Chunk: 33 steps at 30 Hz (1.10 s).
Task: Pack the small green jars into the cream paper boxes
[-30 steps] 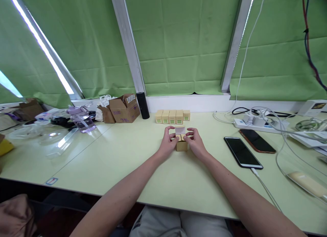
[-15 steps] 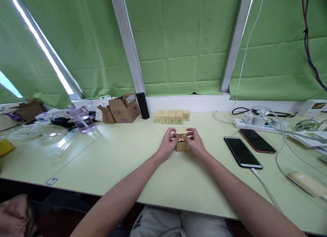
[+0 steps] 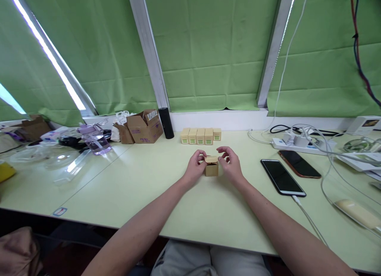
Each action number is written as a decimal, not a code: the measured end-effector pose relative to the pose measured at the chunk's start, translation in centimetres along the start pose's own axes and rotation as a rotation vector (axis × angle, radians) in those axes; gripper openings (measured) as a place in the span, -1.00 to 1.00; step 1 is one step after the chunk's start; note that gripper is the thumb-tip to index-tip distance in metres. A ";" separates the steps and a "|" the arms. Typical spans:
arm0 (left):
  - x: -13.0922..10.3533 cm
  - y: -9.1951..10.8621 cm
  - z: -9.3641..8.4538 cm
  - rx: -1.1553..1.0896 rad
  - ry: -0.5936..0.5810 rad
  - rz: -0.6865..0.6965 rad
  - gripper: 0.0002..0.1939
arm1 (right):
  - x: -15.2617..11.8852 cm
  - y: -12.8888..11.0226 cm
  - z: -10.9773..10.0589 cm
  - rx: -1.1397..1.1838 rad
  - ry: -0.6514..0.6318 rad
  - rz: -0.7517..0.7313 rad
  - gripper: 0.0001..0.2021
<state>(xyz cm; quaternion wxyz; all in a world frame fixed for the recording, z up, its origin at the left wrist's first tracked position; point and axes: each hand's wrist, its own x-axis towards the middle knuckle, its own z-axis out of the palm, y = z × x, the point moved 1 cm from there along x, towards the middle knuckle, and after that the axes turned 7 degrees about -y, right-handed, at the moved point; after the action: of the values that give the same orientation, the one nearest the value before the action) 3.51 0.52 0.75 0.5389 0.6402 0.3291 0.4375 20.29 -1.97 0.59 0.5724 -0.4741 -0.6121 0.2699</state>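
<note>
A small brown cardboard box [image 3: 212, 170] stands on the pale table between my hands, its lid [image 3: 211, 159] tilted partly open above a dark gap. My left hand [image 3: 195, 165] grips the box's upper left side between thumb and fingers. On the right, my right hand [image 3: 230, 163] is beside the lid with fingers bent and apart, its thumb close to the box's right edge. Behind them, several small boxes with green labels [image 3: 201, 136] form a row near the wall.
A black cylinder [image 3: 166, 123] and an open carton [image 3: 145, 127] stand back left, with a purple-lidded bottle [image 3: 97, 140] farther left. Two phones [image 3: 282, 177], a power strip [image 3: 300, 143], cables and a cream-coloured object [image 3: 358, 213] lie on the right.
The lid has come down and forward over the box opening. My right hand has moved slightly right, its fingers spreading off the flaps, while my left hand has stayed nearly still.
</note>
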 end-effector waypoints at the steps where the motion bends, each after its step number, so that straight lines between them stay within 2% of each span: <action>1: 0.0 0.0 0.0 -0.003 0.002 -0.004 -0.72 | -0.1 -0.4 -0.2 -0.027 0.001 -0.055 -0.74; 7: -0.1 0.3 0.0 -0.010 0.008 -0.013 -0.71 | -0.4 -1.1 -0.7 -0.215 -0.047 -0.262 -0.91; 13: -0.2 0.4 -0.3 -0.043 -0.001 -0.004 -0.80 | -0.5 -0.4 -0.6 -0.290 -0.027 -0.388 -0.90; 18: -0.2 0.5 -0.6 0.020 0.028 0.038 -0.85 | -0.5 -0.3 -0.7 -0.370 -0.026 -0.453 -0.87; 25: -0.7 0.8 -0.2 -0.029 -0.046 0.031 -0.63 | -0.5 -0.1 -0.7 -0.460 -0.028 -0.537 -0.84; 33: -0.6 0.3 -0.3 -0.067 -0.074 0.032 -0.61 | -0.7 -0.3 -0.7 -0.470 -0.037 -0.567 -0.84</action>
<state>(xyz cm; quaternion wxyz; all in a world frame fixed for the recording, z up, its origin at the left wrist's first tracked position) 2.96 0.07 0.94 0.5648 0.6426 0.2840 0.4330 20.76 -2.83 0.67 0.4887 -0.3994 -0.7747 -0.0387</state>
